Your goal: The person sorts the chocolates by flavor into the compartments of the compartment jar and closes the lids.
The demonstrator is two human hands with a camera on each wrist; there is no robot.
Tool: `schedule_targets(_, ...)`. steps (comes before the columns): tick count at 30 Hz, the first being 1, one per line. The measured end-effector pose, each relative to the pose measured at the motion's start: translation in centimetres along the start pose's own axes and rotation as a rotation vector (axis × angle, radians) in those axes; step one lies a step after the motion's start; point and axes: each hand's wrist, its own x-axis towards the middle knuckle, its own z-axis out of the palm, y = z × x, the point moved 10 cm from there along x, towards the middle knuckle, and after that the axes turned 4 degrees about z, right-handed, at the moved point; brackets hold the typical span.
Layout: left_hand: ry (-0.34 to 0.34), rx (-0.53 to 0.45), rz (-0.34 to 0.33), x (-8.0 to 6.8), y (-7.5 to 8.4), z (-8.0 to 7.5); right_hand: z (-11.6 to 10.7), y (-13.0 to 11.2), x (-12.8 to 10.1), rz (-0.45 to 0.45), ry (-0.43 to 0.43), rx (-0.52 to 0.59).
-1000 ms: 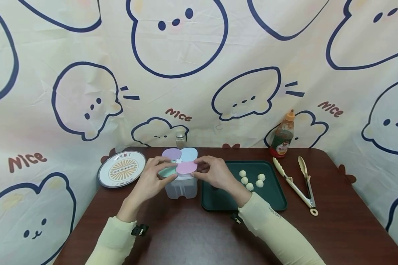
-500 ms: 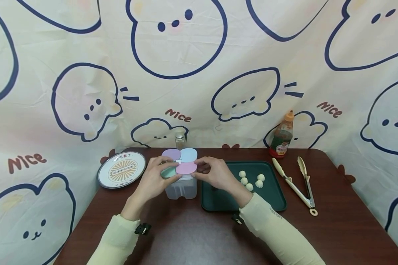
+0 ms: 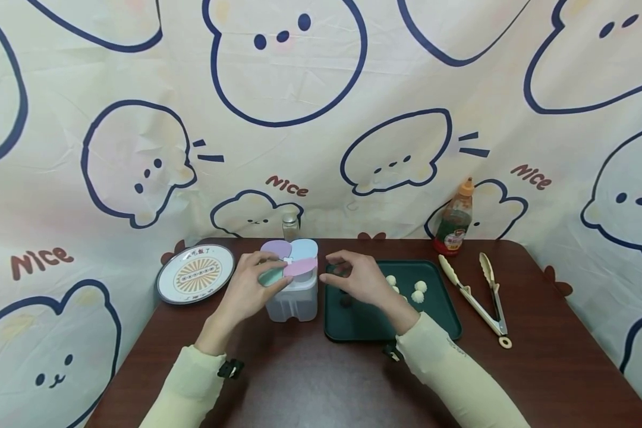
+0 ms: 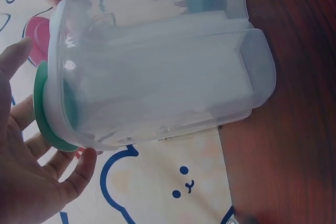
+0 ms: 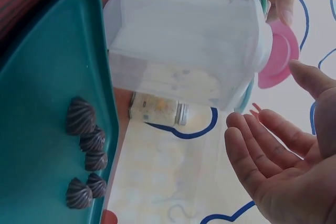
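A dark brown table [image 3: 310,380] carries a clear container [image 3: 293,297] with pastel lids. Left of the container lies a patterned plate [image 3: 195,273]; right of it, a green tray [image 3: 364,324], then tongs [image 3: 478,294]. Behind the container stand a small jar [image 3: 291,226] and, far right, a sauce bottle [image 3: 456,220].

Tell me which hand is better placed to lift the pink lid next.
The right hand, probably: it hovers open just beside the pink lid, while the left hand holds the clear box steady.

container [image 3: 292,297]: clear plastic, upright, table centre
lids [image 3: 290,259]: four pastel petals; pink one at 5 o'clock raised
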Motion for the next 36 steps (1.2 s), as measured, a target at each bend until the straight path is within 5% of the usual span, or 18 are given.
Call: schedule_targets(36,0.063,-0.086,-0.083,0.6,-0.9,-0.8,-7.7,8.1,-3.5,0.098,0.109,-0.045)
